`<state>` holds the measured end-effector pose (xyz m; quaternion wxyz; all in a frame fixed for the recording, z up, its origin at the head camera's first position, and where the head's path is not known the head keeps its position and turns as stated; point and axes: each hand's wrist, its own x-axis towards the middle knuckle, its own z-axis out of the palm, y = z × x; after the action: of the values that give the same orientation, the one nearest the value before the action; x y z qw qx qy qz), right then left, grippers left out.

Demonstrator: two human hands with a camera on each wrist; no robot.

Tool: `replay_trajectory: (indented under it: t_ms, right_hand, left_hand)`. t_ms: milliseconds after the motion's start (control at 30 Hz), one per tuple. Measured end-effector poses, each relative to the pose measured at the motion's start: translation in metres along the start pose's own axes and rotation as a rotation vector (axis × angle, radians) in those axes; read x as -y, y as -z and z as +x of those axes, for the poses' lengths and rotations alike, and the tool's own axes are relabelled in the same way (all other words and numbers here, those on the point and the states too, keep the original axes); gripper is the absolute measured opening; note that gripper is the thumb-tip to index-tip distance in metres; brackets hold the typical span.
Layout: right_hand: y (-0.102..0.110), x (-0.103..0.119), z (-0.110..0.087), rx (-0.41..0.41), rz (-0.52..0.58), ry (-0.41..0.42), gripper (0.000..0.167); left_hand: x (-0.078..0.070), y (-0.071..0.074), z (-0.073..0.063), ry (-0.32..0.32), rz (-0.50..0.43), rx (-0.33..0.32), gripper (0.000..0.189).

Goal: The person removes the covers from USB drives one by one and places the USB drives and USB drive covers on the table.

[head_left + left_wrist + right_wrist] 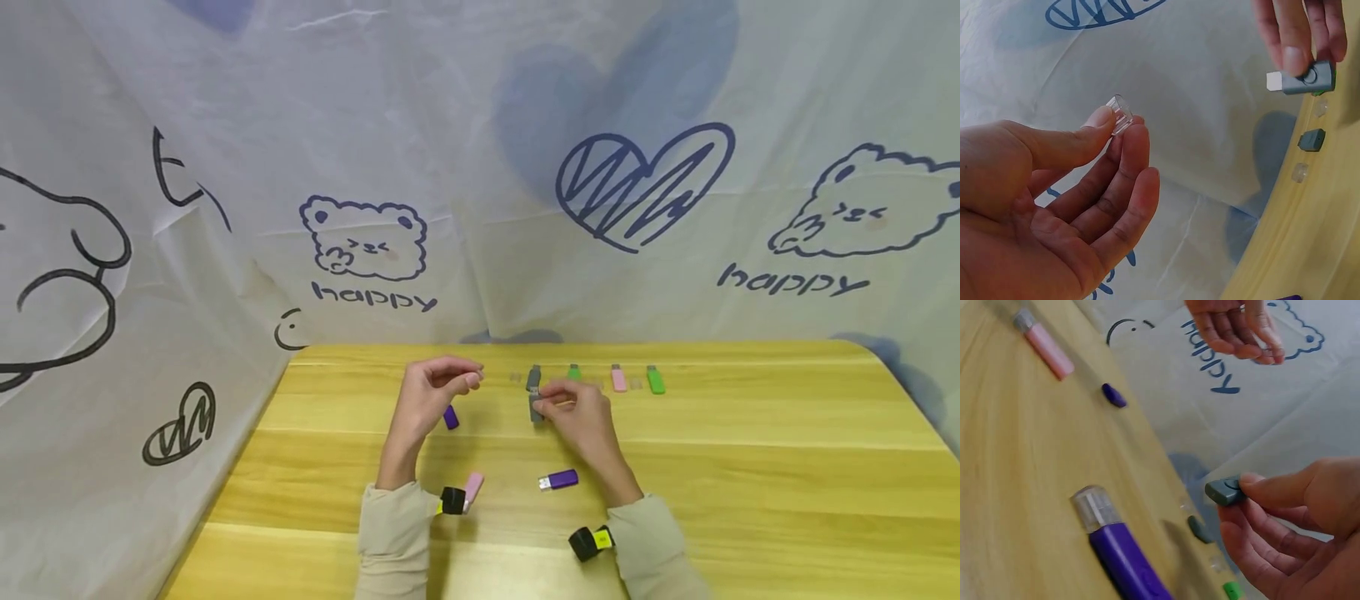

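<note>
Thumb and fingertips of my left hand [427,400] pinch a small clear cap [1121,115], raised above the table. A grey USB stick [1310,79] is pinched in my right hand [583,418], its metal plug bare and pointing towards the left hand. Cap and stick are apart. On the table beyond the right hand lies another grey USB stick [534,373]. Below that hand is a purple USB stick [564,479] with a clear cap on it. A pink USB stick [474,483] lies by the left wrist, partly hidden by the wrist camera.
Along the table's back edge runs a row with a green USB stick [573,371], a pink stick [618,379], another green stick [656,381] and loose clear caps [636,383] between. Another purple stick [451,417] lies beside the left hand. A printed cloth [487,275] hangs behind the table.
</note>
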<state>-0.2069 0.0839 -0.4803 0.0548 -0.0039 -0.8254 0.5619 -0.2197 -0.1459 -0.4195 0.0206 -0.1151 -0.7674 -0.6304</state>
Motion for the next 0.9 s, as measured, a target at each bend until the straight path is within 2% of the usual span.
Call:
replay_trajectory:
  t_ms: [167,267,567,767,900]
  right_hand:
    - [-0.007,-0.007,0.003,-0.008,-0.049,-0.077,0.012]
    - [-0.010,-0.011,0.005,0.000,-0.084,-0.093,0.012]
    - [-0.019,-0.010,0.008,0.041,-0.241,-0.060,0.012]
    - [-0.021,-0.005,0.008,0.031,-0.303,-0.048,0.014]
    - [-0.022,-0.005,0.009,0.020,-0.371,-0.002,0.017]
  left_hand:
    - [0.006,-0.002,0.001,0.029,0.020,-0.003,0.012]
    - [0.009,-0.003,0.001,0.041,0.042,-0.002,0.011]
    - [0.019,-0.008,0.002,0.054,0.090,0.037,0.010]
    - [0.026,-0.010,0.004,0.071,0.121,0.026,0.008]
    - [0.029,-0.012,0.006,0.100,0.146,0.032,0.008]
